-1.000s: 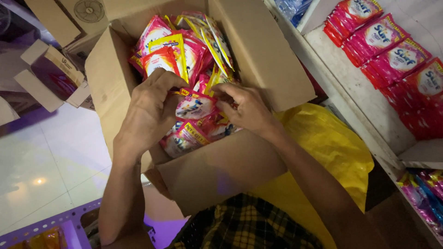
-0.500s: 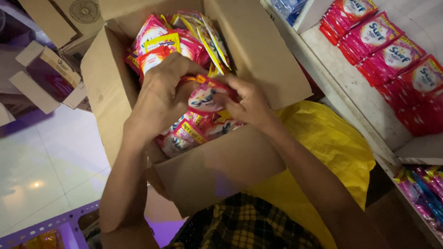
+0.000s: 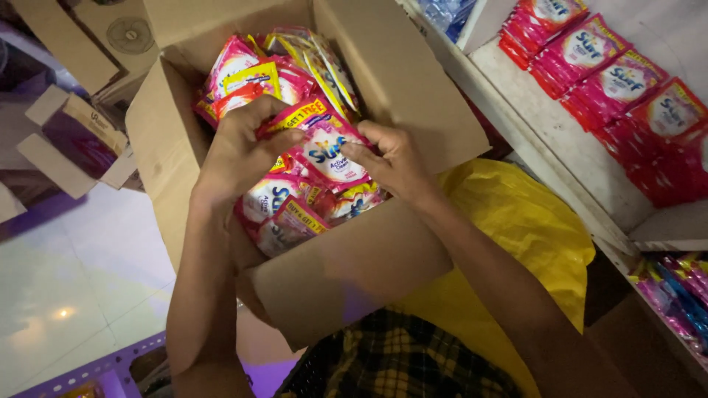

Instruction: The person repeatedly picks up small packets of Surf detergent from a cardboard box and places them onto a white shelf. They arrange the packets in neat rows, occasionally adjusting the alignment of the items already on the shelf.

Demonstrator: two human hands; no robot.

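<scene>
Both hands meet over the open cardboard box (image 3: 413, 81). The left hand (image 3: 240, 151) and the right hand (image 3: 394, 162) pinch opposite edges of one pink sachet (image 3: 324, 147), lifted just above the heap of like sachets (image 3: 295, 206) filling the box beneath them. To the right of the right hand a white shelf (image 3: 560, 155) carries a row of pink packets (image 3: 627, 81). Below the right forearm lies a yellow bag (image 3: 509, 221).

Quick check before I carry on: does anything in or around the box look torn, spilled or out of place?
Nothing stands out. The pink sachets lie jumbled but look intact in the open cardboard box; both hands, left hand and right hand, hold one sachet. No spill visible.
</scene>
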